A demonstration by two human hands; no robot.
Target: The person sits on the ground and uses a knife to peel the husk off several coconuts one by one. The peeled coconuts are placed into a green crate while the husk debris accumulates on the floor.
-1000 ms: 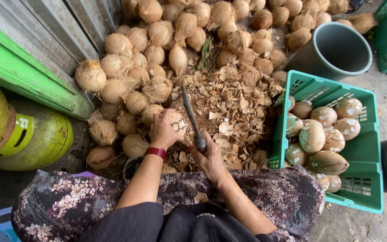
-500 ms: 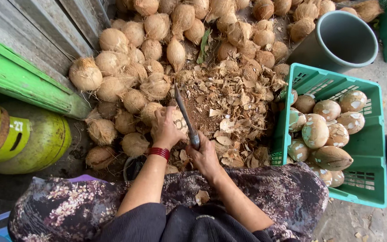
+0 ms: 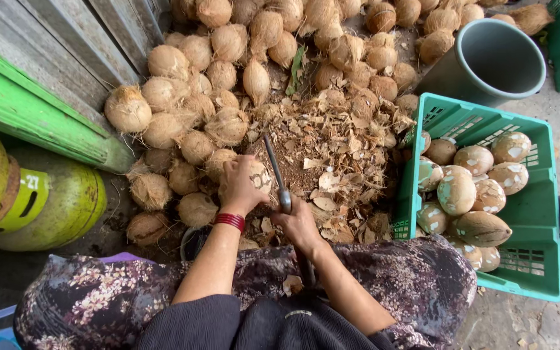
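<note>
Left hand gripping coconut on husk-littered ground; right hand closed on knife. Coconut heap against plank wall. Green crate beside, grey bucket behind.

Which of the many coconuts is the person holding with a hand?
The coconut under the left hand, beside the knife; the other coconuts lie untouched in the pile or crate.

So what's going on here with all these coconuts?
A seated person grips a coconut with the left hand and holds a long knife in the right hand, blade lying against it. Unpeeled coconuts are piled by the wall, shell chips cover the ground, and a green crate on the right holds pared coconuts.
</note>
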